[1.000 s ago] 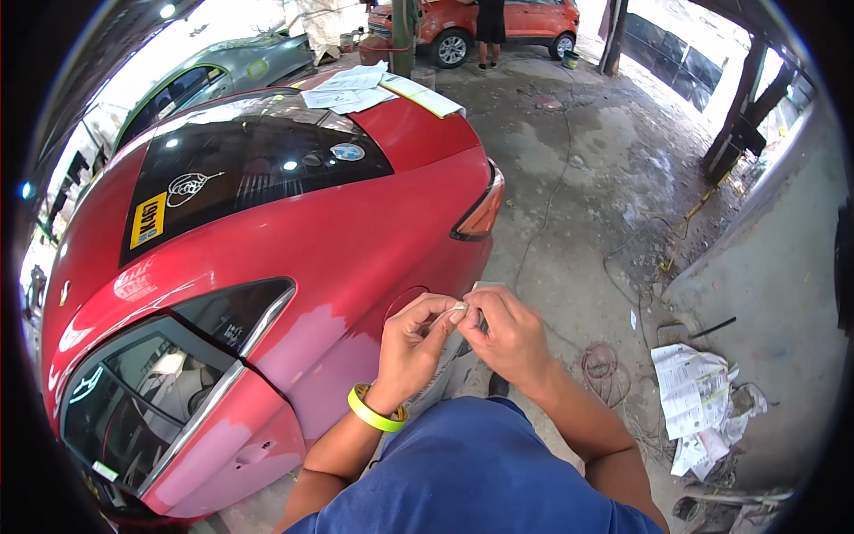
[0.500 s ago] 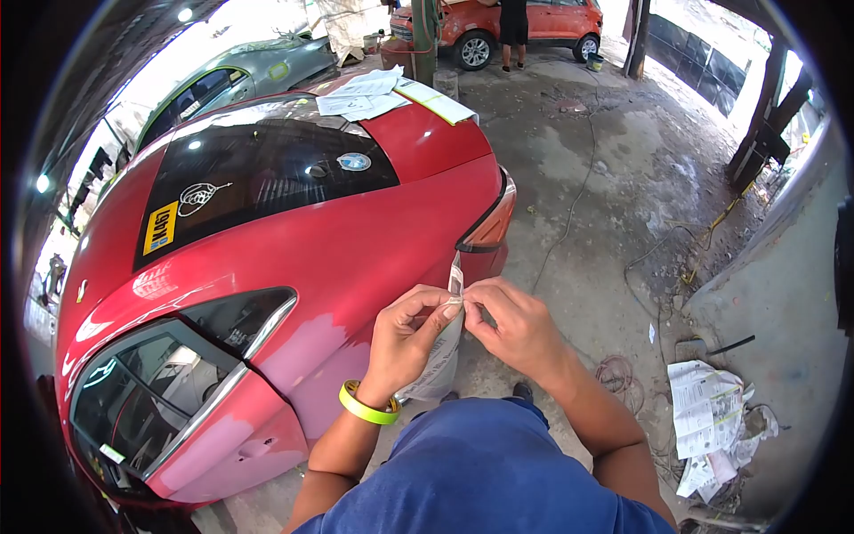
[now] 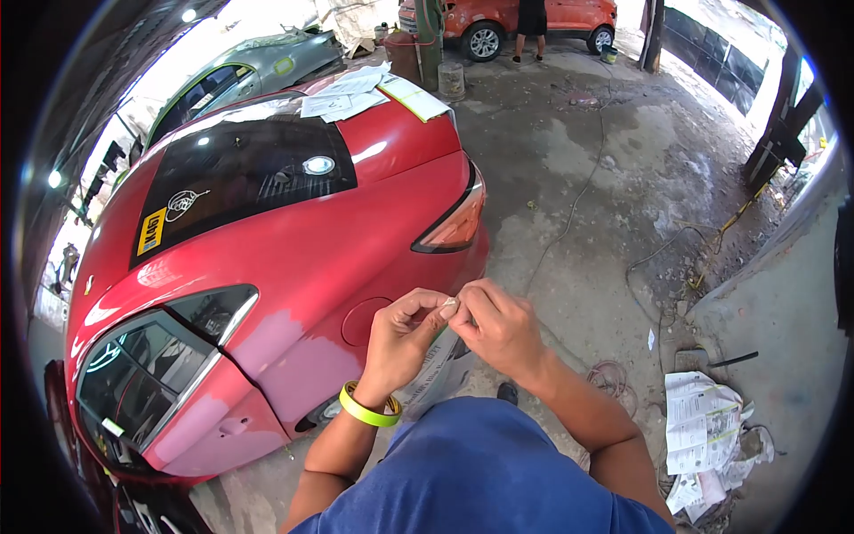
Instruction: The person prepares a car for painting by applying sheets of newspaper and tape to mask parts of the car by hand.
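Note:
My left hand [image 3: 400, 338] is closed in a pinch, its fingertips touching those of my right hand [image 3: 500, 327], also pinched. A small pale bit of a printed paper sheet [image 3: 433, 369] shows between the fingertips. The rest of the sheet hangs below, partly behind my left hand. A roll of yellow-green tape [image 3: 366, 411] is worn around my left wrist. Just beyond my hands stands a red car [image 3: 356, 218] with pinkish sanded-looking patches on its side. Its tail light [image 3: 452, 222] and round fuel door [image 3: 363, 322] are in front of me.
Printed sheets [image 3: 351, 89] lie on the car's rear. Crumpled papers [image 3: 707, 427] lie on the floor at the right, near a coiled hose [image 3: 608, 378]. A cable [image 3: 594, 169] crosses the concrete. Farther off, a person [image 3: 532, 27] stands by an orange car [image 3: 569, 16].
The paper end that stuck up above my fingertips no longer shows. My right hand has turned and shifted slightly left. The view has moved, showing the fuel door.

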A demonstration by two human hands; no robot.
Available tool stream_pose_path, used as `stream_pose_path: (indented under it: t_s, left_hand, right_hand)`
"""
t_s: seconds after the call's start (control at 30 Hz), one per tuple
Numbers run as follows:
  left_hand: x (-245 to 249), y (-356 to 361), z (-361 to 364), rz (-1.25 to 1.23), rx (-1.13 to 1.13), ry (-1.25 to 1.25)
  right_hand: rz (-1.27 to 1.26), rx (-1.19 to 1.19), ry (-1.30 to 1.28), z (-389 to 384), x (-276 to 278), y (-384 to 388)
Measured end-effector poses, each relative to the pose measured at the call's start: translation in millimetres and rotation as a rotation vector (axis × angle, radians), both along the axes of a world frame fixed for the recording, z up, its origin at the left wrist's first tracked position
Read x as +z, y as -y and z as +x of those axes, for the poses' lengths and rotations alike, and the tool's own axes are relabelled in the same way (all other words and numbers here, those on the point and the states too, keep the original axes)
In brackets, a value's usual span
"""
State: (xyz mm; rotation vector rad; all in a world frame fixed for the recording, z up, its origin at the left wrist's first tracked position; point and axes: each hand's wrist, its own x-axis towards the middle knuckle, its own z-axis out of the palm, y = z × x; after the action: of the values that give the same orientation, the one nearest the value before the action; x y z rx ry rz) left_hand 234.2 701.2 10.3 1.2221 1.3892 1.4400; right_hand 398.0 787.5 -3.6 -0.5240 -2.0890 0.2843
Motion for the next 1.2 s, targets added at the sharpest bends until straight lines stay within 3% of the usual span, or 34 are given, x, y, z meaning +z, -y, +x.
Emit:
stream_pose_path:
  t_s: [0.13, 0.23, 0.83, 1.2]
  left_hand:
    - [5, -9, 30, -0.051, 0.006, 0.123]
    - [10, -17, 40, -0.047, -0.027, 0.209]
    - [23, -42, 90, 0.028, -0.087, -0.299]
    - [15, -42, 80, 0.019, -0.083, -0.091]
  right_hand:
    - [-0.107, 0.052, -0.235, 27, -8, -13]
    - [-0.35, 0.175, -0.347, 52, -6, -18]
    - [-0.041, 0.107, 0.063, 116, 24, -47]
    - [-0.128, -0.044, -0.15, 82, 0, -27]
